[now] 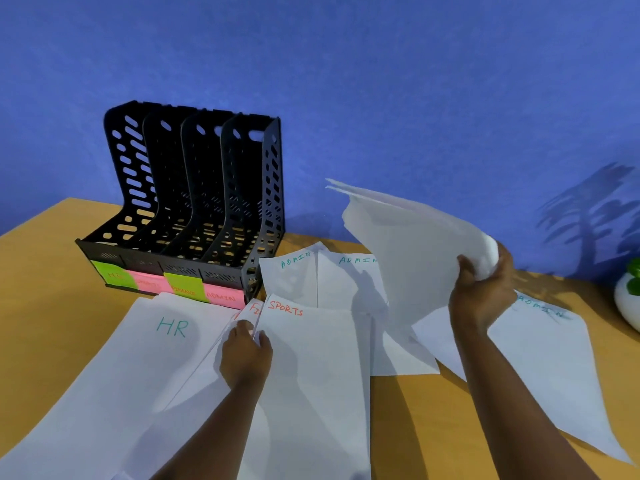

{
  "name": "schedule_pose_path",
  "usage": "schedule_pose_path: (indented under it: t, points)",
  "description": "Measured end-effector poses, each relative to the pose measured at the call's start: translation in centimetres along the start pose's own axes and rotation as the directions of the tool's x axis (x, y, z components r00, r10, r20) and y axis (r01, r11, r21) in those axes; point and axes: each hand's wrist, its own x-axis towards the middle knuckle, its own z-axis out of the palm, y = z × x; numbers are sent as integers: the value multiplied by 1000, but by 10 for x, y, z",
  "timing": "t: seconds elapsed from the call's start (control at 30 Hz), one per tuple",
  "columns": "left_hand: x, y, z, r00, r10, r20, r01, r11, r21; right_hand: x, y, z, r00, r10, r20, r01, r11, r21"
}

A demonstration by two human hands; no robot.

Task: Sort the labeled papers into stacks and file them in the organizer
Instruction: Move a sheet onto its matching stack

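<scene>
My right hand (483, 285) is raised above the surface (41, 271), fingers closed around the lower edge of a curled sheaf of white papers (408, 244) that fans up and to the left, clear of everything below. My left hand (246, 355) lies low on the surface, its fingertips (244, 327) pinched on the edges of sheets between the HR sheet (138, 344) and the SPORTS sheet (311, 368); a sheet with red lettering beginning "FI" (254, 308) shows in that gap. Behind the SPORTS sheet lie two overlapping sheets marked ADMIN (322, 278), and a further ADMIN sheet (554, 358) lies to the right, partly under my right forearm. The black four-slot organizer (194, 188) stands at the rear left against the blue wall (346, 81), all four slots holding no paper. Green and pink sticky labels (183, 287) run along its front edge; the last two read FINANCE and ADMIN, the first two are too blurred to read with certainty. A white pot with green leaves (628, 299) sits at the far right edge.
</scene>
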Motion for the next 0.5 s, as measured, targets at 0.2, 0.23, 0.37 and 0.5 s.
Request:
schedule_pose_path:
  t: [0.2, 0.23, 0.37, 0.5]
  points:
    - [5, 19, 11, 998, 56, 6, -50, 930, -364, 2, 23, -10, 910, 414, 24, -414, 910, 7]
    - [5, 29, 9, 981, 32, 192, 87, 810, -580, -7, 29, -10, 880, 472, 55, -473, 881, 5]
    - [8, 51, 7, 605, 188, 773, 635, 472, -612, -63, 53, -12, 806, 557, 201, -564, 826, -30]
    - [11, 52, 15, 634, 110, 766, 616, 527, -586, -105, 71, -17, 693, 630, 352, -650, 757, -76]
